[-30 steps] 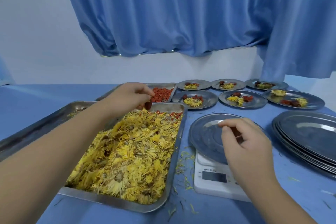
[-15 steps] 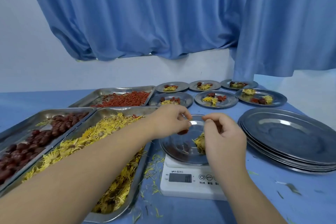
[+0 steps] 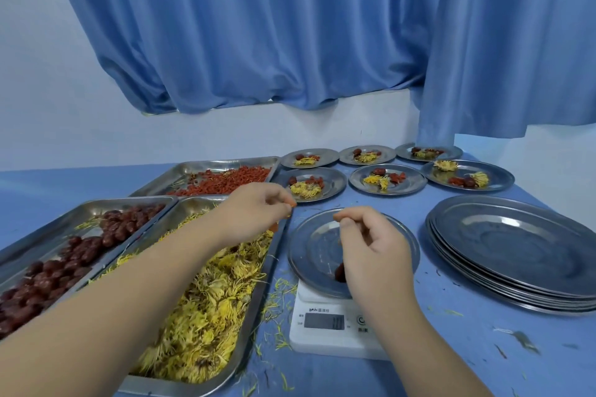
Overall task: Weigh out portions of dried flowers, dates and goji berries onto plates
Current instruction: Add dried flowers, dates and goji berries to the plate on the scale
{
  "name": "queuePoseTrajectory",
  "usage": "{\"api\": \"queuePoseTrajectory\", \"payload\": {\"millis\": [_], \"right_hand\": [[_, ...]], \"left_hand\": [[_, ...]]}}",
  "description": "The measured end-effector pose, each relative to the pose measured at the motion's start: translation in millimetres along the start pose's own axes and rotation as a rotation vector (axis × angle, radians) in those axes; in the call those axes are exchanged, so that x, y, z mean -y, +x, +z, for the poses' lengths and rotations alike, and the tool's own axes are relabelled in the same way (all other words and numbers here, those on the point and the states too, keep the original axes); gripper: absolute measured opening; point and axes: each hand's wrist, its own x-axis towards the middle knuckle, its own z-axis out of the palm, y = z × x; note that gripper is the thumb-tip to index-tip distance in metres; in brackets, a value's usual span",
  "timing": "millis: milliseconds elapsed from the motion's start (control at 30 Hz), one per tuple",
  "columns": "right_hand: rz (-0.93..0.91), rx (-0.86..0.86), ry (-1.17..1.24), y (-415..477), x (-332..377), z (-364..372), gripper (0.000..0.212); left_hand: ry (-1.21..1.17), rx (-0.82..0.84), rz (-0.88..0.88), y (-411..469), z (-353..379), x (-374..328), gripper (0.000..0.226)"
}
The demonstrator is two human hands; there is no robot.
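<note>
- Left hand [image 3: 258,211] hovers beyond and to the left of the scale [image 3: 325,325], over the far corner of the flower tray [image 3: 259,306]. Its fingers are curled and the tips pinch a few orange-red goji berries [image 3: 292,204].
- Right hand [image 3: 371,245] hangs directly above the scale, over the plate [image 3: 309,245] that sits on it. The fingers are curled and the thumb meets the forefinger; I cannot tell whether anything is between them.
- One date [image 3: 338,272] lies on that plate, half hidden by the right hand.
- Just left of the scale, the flower tray is heaped with yellow dried flowers [image 3: 209,306], and loose petals are scattered between the two.
- Further left of the scale is the date tray [image 3: 96,203].
- Beyond the scale to the left is the goji tray [image 3: 225,160].
- Six filled plates [image 3: 335,184] stand in two rows beyond the scale, each with flowers, dates and berries.
- A stack of empty plates [image 3: 516,245] sits right of the scale on the blue table [image 3: 451,364].
- Blue curtain [image 3: 290,26] hangs far behind the scale.
</note>
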Motion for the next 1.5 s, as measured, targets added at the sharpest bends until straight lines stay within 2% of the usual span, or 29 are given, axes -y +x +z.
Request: {"api": "queuePoseTrajectory", "payload": {"millis": [67, 133, 200, 300, 400, 533, 667, 867, 1100, 1200, 1500], "right_hand": [[0.004, 0.117, 0.031, 2, 10, 7, 0.026], [-0.041, 0.256, -0.039, 18, 22, 14, 0.021], [-0.100, 0.335, -0.127, 45, 35, 19, 0.016], [-0.142, 0.402, -0.307, 80, 44, 23, 0.016], [-0.140, 0.434, -0.484, 102, 35, 25, 0.020], [-0.139, 0.509, -0.574, 116, 15, 25, 0.025], [-0.197, 0.559, -0.671, 127, 3, 20, 0.024], [-0.216, 0.488, -0.608, 147, 1, 8, 0.022], [-0.224, 0.471, -0.632, 152, -6, 4, 0.024], [-0.244, 0.467, -0.662, 152, -6, 4, 0.023], [-0.271, 0.503, -0.684, 149, -2, 4, 0.022]], "left_hand": [[0.060, -0.025, -0.006, 0, -18, 10, 0.012], [0.091, -0.073, -0.025, 4, -37, 26, 0.013], [0.025, -0.133, -0.085, 9, -53, 48, 0.018], [-0.026, -0.209, -0.159, 20, -69, 82, 0.015], [0.128, -0.255, -0.175, 42, -81, 108, 0.011], [0.198, -0.214, -0.245, 79, -86, 131, 0.014], [0.256, -0.170, -0.228, 121, -74, 144, 0.009], [0.450, 0.019, -0.223, 174, -49, 164, 0.010], [0.548, 0.138, -0.387, 207, -20, 176, 0.051], [0.580, 0.226, -0.405, 212, -11, 173, 0.060], [0.661, 0.227, -0.403, 218, 3, 166, 0.031]]}}
